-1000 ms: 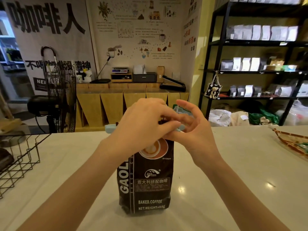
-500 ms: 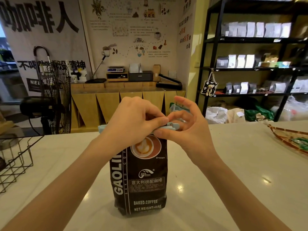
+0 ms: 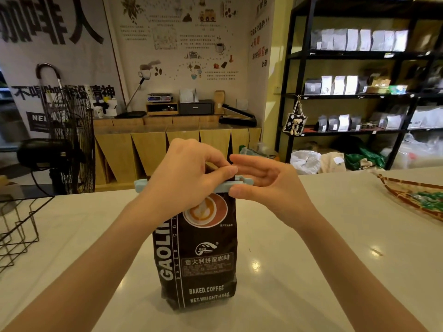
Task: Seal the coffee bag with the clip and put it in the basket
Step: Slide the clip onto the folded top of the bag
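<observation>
- Standing upright on the white counter [image 3: 311, 248], the dark coffee bag [image 3: 203, 255] sits directly below both hands, its printed front turned toward the camera.
- A pale blue clip [image 3: 223, 186] runs level across the top of the bag; its left end pokes out past the left hand's knuckles and its right end lies between the right hand's thumb and fingers.
- The left hand [image 3: 182, 173] is curled closed over the top of the bag and the clip, thumb tip pressed on the clip's upper edge, fingers folded down behind it.
- The right hand [image 3: 268, 183] is held loosely, fingers stretched out flat and close together above the clip's right end, thumb under it; the thumb tip touches the clip, but whether the fingers above press on it cannot be told.
- The folded bag top just above the clip is mostly hidden behind the left fingers.
- A black wire basket [image 3: 16, 226] stands on the counter well apart from the left hand, at the left edge of the view, with no bag in the part that shows.
- A woven tray [image 3: 407, 195] with something green in it lies well apart from the right hand, at the right edge.
</observation>
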A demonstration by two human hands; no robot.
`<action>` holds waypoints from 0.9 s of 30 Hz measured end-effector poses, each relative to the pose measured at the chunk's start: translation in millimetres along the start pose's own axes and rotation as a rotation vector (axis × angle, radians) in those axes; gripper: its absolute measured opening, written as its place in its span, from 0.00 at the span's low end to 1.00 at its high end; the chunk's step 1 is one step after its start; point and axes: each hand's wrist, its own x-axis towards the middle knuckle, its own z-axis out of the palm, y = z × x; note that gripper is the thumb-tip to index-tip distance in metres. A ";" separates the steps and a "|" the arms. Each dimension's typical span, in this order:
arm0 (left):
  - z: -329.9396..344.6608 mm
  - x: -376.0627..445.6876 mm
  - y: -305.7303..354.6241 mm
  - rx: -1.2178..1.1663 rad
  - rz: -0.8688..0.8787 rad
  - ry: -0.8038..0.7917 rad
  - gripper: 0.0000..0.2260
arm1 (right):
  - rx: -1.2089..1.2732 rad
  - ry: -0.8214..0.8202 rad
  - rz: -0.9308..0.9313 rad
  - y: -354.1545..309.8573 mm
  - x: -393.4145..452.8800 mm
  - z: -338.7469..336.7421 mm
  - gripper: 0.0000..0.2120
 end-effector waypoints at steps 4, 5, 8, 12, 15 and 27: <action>-2.1 1.9 1.6 -0.026 -0.021 -0.058 0.06 | -0.182 -0.013 -0.018 -4.1 -2.5 -4.9 0.19; -2.7 2.2 1.8 -0.032 -0.020 -0.080 0.06 | -0.210 -0.017 -0.015 -5.2 -2.8 -5.6 0.15; -4.0 2.4 1.9 -0.045 -0.011 -0.099 0.06 | -0.268 -0.040 -0.001 -5.2 -1.3 -7.3 0.15; -5.0 2.6 -0.5 -0.035 0.008 -0.102 0.06 | -0.294 -0.006 -0.044 -4.0 -0.5 -6.6 0.16; -6.0 4.1 -3.9 -0.025 -0.002 -0.121 0.07 | -0.300 0.053 -0.072 1.3 0.1 -2.6 0.16; -9.2 1.0 -8.4 -0.042 0.066 -0.224 0.14 | -0.200 0.068 -0.096 8.1 1.8 -5.2 0.11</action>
